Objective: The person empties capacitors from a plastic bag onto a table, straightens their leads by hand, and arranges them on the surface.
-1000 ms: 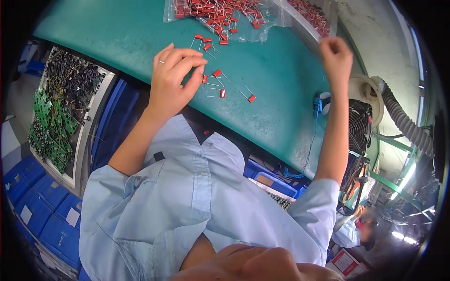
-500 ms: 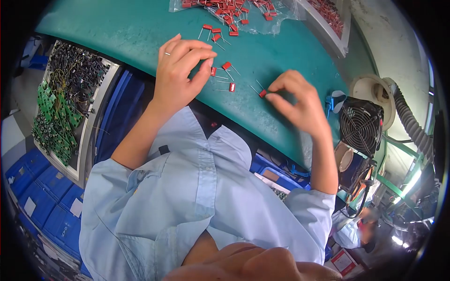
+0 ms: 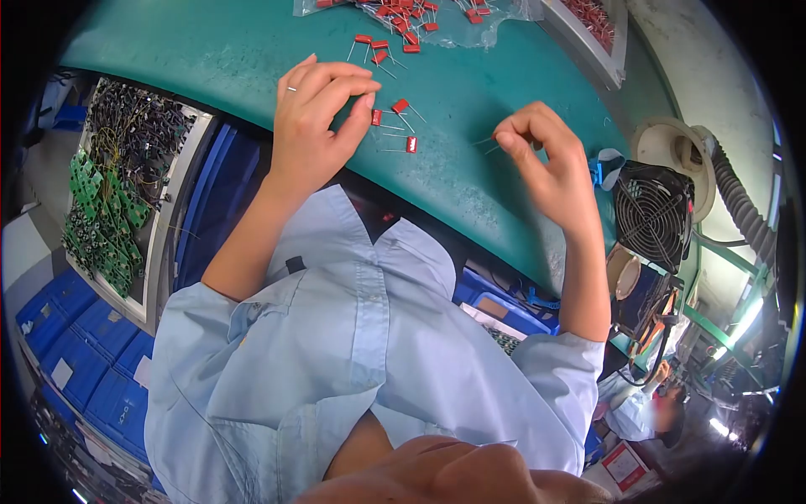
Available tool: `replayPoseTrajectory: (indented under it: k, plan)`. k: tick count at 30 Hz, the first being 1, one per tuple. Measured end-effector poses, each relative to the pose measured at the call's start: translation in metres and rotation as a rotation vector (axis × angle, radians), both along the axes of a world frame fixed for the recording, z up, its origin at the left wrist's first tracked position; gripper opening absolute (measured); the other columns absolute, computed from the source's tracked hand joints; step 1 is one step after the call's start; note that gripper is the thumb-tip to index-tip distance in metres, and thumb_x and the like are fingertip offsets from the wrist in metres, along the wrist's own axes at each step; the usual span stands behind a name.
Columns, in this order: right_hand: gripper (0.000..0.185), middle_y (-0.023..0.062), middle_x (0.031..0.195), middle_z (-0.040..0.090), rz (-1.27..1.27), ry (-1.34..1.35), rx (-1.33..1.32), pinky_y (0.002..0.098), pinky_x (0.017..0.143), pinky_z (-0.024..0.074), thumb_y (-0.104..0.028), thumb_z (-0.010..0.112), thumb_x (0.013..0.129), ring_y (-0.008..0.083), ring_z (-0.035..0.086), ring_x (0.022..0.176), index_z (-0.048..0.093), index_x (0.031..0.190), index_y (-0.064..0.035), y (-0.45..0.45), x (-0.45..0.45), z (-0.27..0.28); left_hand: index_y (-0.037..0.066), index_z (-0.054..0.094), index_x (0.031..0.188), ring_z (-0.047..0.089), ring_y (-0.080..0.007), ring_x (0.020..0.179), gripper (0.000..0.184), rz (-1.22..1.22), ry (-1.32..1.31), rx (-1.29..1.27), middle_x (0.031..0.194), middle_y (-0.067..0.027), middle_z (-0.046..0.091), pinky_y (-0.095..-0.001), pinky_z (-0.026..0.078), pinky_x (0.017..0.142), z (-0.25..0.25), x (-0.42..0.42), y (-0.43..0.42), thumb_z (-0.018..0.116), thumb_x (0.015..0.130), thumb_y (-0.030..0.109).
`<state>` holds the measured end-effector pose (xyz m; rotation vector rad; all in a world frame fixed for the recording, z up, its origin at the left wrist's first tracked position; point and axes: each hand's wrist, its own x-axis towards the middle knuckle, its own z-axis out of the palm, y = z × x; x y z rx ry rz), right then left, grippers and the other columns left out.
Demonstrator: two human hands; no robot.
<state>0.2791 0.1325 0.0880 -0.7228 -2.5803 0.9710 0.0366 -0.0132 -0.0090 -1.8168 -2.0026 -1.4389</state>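
Observation:
My right hand (image 3: 546, 155) is raised over the right part of the green table, thumb and index finger pinched on a red capacitor. Only its thin wire leads (image 3: 484, 144) stick out to the left; the fingers cover its body. My left hand (image 3: 315, 113) hovers at the table with curved fingers, the thumb a little apart from the index, and nothing visible in it. Close by its thumb lies a red capacitor (image 3: 376, 118). Two others, one red capacitor (image 3: 400, 106) and one with white print (image 3: 411, 145), lie just right of it.
A clear plastic bag (image 3: 504, 12) with several red capacitors is at the table's (image 3: 227, 50) far side. A few loose capacitors (image 3: 380, 56) lie before it. On the right stand a metal-edged tray (image 3: 617, 71) and a black fan (image 3: 653, 220). A tray of circuit boards (image 3: 101, 218) is at left.
My right hand has closed on the red capacitor that lay at its fingertips and lifted it slightly up and to the right. My left hand has hardly moved.

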Motion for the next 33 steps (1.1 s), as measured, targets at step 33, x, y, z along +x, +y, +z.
replayPoseTrajectory:
  k: [33]
  plan:
    - [0.013,0.0154,0.087,0.060,0.004,0.021,0.490,0.0440,0.070,0.0492,0.004,0.071,0.081,0.0343,0.058,0.080,0.062,0.090,0.0009,-0.014,-0.007,-0.043,0.010,0.073,0.097,0.065,-0.0219,0.101,0.009,-0.020,0.013,0.059,0.105,-0.0010,0.071,-0.0508,0.042,0.108,-0.005,-0.004,0.004,0.071,0.088,0.010]
